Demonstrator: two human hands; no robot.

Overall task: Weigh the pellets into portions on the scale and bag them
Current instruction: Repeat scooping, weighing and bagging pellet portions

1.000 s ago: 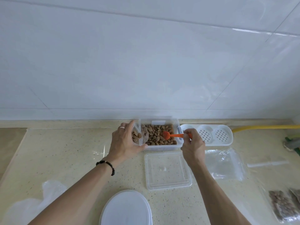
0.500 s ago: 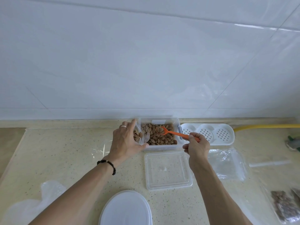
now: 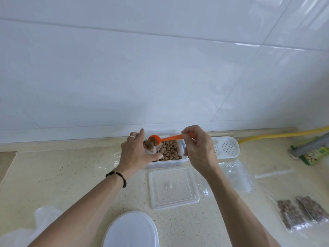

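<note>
Pellets (image 3: pixel 170 150) lie mostly in the clear box (image 3: pixel 184 158) toward the back of the table (image 3: pixel 62 175), but nearest the camera come a round white lid (image 3: pixel 130 230) at the bottom edge and crumpled clear plastic (image 3: pixel 42 218) to its left. Two filled bags (image 3: pixel 300 213) lie flat at the near right, probably finished portions set out of the way. Further in, the box's lid (image 3: pixel 173 187) sits just in front of the box, likely kept close for resealing, with an empty bag (image 3: pixel 236 175) to its right, ready for a later portion. The left hand (image 3: pixel 137 154) curls around a small clear bag (image 3: pixel 150 147) already part full, holding it upright over the box's left end, presumably so spilled pellets fall back in. The right hand (image 3: pixel 197 150) pinches the handle of an orange scoop (image 3: pixel 166 139) between thumb and fingertips, its loaded bowl tipped over the bag's mouth; I judge a pour is under way. Beyond the right hand sits a white perforated tray (image 3: pixel 227 147); whether it belongs to a scale I cannot tell, and no display shows. At the far right lie a yellow hose (image 3: pixel 284 135) and a green packet (image 3: pixel 315 155) against the white tiled wall (image 3: pixel 160 68).
</note>
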